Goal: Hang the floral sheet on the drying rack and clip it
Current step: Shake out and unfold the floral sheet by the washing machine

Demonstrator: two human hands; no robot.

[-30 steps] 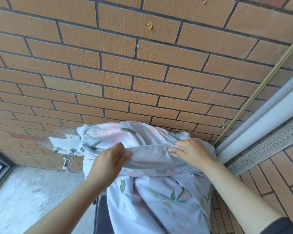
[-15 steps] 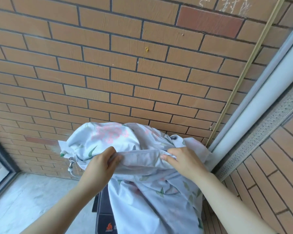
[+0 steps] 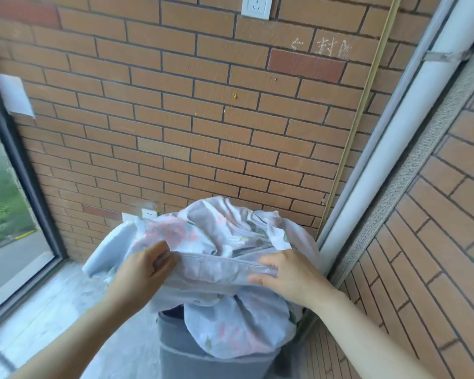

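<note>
A view from head height looks down at two bare forearms reaching forward in the corner of a brick-walled balcony. The floral sheet [image 3: 216, 231], pale white with faded pink blossoms and green leaves, is bunched in a loose heap in front of the person, low in the picture and close to the brick wall [image 3: 175, 119]. The left hand [image 3: 144, 272] pinches a folded hem of the sheet between thumb and curled fingers. The right hand [image 3: 288, 274] grips the same hem further along, with its fingers closed over the cloth. Between the two hands the hem [image 3: 216, 262] runs as a nearly straight, taut band. Below it the rest of the sheet hangs in folds and spills over the rim of a grey container [image 3: 181, 348] standing on the pale floor [image 3: 52, 310]. On the left, a dark-framed window [image 3: 25, 170] shows grass and a strip of road outside, and a white sheet of paper [image 3: 14, 95] is stuck on the wall beside the frame. A white power socket [image 3: 256, 6] sits high on the wall, with faint chalk marks [image 3: 320, 46] to its right. A second socket [image 3: 149, 213] peeks out just above the bundle. On the right, a thick white pipe [image 3: 394, 138] runs up the corner beside a thin brass-coloured strip [image 3: 364, 105].
</note>
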